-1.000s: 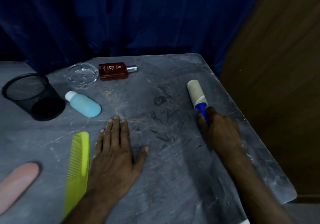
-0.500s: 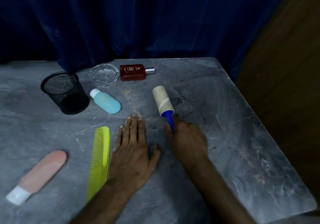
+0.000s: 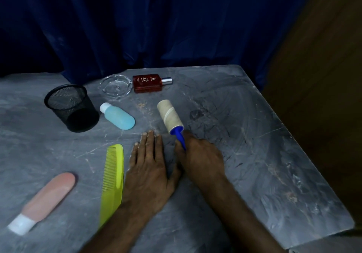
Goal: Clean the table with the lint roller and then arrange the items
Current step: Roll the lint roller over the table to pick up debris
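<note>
Right hand [image 3: 201,158] is closed around the blue plastic handle of the beige paper-roll lint roller [image 3: 170,117]; the roll lies on the grey scratched stone-look table [image 3: 274,154], pointing away from the person and slightly left. Left hand [image 3: 148,172] is flat, palm down, fingers spread, holding nothing, just left of the roller handle, its thumb touching or nearly touching the right hand.

Landmark: the roller.

Risks, as judged:
- Stroke continued left: the roll meets the pale blue squat plastic bottle with white cap [image 3: 117,118], lying on its side near the roller's left. It looks light and rounded, so it would likely roll or skid.
- Stroke pushed away from the person: beyond the roll's far end lie the flat amber-red glass perfume bottle with silver cap [image 3: 149,82] and, left of it, the clear round glass ashtray [image 3: 116,85]. Both sit close to the table's far edge and could be knocked; glass.
- The flat left hand sits in the path of any pull back and to the left; fingers could be run over or block the stroke.
- Dark strands and scuffs remain right of the roller; that patch looks unfinished. Whether the sheet is still tacky cannot be told.

Others:
- Black wire-mesh cylindrical cup [image 3: 71,108], upright, well left, beyond the blue bottle.
- Yellow-green plastic comb [image 3: 113,180], just left of the left hand, unswept table beneath it.
- Pink tube with white cap [image 3: 44,200], lying far left and nearest the person.

Items are not yet arranged. Dark blue curtain [image 3: 176,27] hangs behind the table.
</note>
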A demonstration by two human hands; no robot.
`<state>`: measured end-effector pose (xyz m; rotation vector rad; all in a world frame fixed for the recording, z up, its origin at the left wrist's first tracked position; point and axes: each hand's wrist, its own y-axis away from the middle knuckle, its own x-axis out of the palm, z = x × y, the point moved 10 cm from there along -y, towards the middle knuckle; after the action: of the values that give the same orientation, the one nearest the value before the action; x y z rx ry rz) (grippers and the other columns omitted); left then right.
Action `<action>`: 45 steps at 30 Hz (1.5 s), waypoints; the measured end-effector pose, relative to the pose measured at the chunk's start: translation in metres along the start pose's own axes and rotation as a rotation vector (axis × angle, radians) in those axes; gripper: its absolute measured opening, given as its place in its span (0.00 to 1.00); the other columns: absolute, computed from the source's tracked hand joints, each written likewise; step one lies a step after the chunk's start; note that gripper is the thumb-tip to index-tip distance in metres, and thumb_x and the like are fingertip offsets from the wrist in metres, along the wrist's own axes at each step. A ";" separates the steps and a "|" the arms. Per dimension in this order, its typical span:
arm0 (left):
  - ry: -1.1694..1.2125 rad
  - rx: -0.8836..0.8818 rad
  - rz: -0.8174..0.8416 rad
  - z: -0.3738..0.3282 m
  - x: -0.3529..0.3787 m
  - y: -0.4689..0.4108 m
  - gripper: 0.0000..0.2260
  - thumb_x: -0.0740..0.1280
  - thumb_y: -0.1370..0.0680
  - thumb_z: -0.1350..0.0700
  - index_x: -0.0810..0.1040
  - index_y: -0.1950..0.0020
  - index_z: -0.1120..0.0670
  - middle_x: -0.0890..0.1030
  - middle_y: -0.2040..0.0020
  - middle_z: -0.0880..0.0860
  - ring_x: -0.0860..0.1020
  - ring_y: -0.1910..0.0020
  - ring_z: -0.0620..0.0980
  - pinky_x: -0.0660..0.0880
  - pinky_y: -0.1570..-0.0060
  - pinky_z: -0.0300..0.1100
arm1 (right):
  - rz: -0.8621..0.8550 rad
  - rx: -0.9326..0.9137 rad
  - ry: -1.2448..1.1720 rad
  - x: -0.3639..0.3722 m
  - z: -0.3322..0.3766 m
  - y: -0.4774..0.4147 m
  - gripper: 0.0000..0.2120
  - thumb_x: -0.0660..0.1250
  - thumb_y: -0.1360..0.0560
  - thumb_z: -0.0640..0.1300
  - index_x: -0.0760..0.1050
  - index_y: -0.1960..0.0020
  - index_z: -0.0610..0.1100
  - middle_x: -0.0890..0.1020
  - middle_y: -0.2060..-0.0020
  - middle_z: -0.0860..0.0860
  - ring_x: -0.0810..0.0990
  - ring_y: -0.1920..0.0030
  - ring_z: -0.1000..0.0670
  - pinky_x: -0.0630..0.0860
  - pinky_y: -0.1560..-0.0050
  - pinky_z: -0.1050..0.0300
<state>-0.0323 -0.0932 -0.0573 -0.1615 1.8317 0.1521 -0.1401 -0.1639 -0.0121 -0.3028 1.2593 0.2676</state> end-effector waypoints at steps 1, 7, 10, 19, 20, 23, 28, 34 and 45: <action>-0.007 0.002 -0.002 0.000 0.000 0.000 0.46 0.37 0.23 0.30 0.43 0.12 0.57 0.44 0.11 0.58 0.42 0.12 0.55 0.41 0.14 0.53 | 0.004 0.031 -0.015 -0.001 -0.008 -0.002 0.21 0.54 0.17 0.59 0.70 0.31 0.49 0.85 0.48 0.45 0.84 0.48 0.41 0.77 0.51 0.50; -0.023 0.017 -0.029 0.001 -0.001 0.001 0.44 0.46 0.21 0.33 0.54 0.13 0.61 0.56 0.13 0.62 0.55 0.13 0.62 0.54 0.15 0.60 | -0.032 0.206 -0.042 -0.022 -0.076 -0.011 0.20 0.55 0.17 0.60 0.71 0.32 0.48 0.84 0.48 0.44 0.83 0.49 0.40 0.78 0.51 0.48; -0.046 0.022 -0.043 -0.001 -0.002 0.001 0.43 0.49 0.21 0.35 0.58 0.15 0.63 0.61 0.15 0.64 0.59 0.15 0.64 0.58 0.17 0.62 | -0.045 0.273 -0.016 -0.033 -0.112 -0.012 0.20 0.56 0.17 0.60 0.72 0.32 0.49 0.84 0.50 0.46 0.83 0.53 0.44 0.77 0.55 0.51; -0.046 0.024 -0.036 -0.003 -0.004 0.002 0.43 0.46 0.21 0.34 0.56 0.14 0.63 0.59 0.14 0.64 0.57 0.14 0.64 0.56 0.16 0.61 | -0.069 0.437 -0.007 -0.069 -0.195 0.002 0.18 0.58 0.17 0.58 0.73 0.38 0.45 0.81 0.54 0.44 0.82 0.54 0.43 0.81 0.50 0.39; -0.042 0.025 -0.037 -0.003 -0.005 0.002 0.43 0.46 0.21 0.34 0.57 0.14 0.63 0.58 0.14 0.64 0.57 0.14 0.64 0.55 0.16 0.61 | -0.071 0.452 0.008 -0.072 -0.200 0.003 0.18 0.58 0.17 0.58 0.73 0.38 0.45 0.81 0.54 0.44 0.81 0.54 0.43 0.81 0.50 0.40; -0.049 0.024 -0.018 -0.003 -0.004 0.002 0.44 0.44 0.21 0.34 0.54 0.14 0.62 0.56 0.13 0.63 0.54 0.13 0.63 0.54 0.15 0.60 | -0.081 0.503 0.035 -0.081 -0.214 0.008 0.18 0.59 0.17 0.58 0.73 0.38 0.45 0.81 0.54 0.45 0.81 0.54 0.43 0.80 0.51 0.42; -0.013 0.022 -0.017 -0.003 -0.004 0.002 0.45 0.44 0.22 0.33 0.54 0.14 0.62 0.55 0.13 0.63 0.54 0.13 0.63 0.53 0.15 0.60 | -0.081 0.573 0.034 -0.085 -0.229 0.014 0.19 0.59 0.18 0.59 0.73 0.38 0.46 0.80 0.53 0.45 0.81 0.54 0.43 0.81 0.49 0.39; -0.021 0.027 -0.021 -0.001 -0.001 0.001 0.43 0.45 0.21 0.33 0.53 0.13 0.62 0.55 0.13 0.62 0.53 0.13 0.62 0.53 0.15 0.60 | -0.065 0.494 0.023 -0.074 -0.215 0.004 0.17 0.60 0.17 0.57 0.73 0.37 0.46 0.74 0.59 0.52 0.76 0.60 0.50 0.76 0.58 0.49; 0.006 0.023 -0.047 0.001 -0.001 0.001 0.42 0.47 0.19 0.33 0.47 0.12 0.59 0.49 0.12 0.59 0.48 0.12 0.57 0.45 0.14 0.54 | -0.051 0.195 0.015 -0.030 -0.089 -0.020 0.20 0.58 0.17 0.58 0.74 0.34 0.46 0.85 0.49 0.43 0.84 0.50 0.39 0.75 0.54 0.50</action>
<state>-0.0316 -0.0916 -0.0565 -0.1887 1.8332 0.0977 -0.2202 -0.2157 -0.0068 -0.1697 1.2801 0.0980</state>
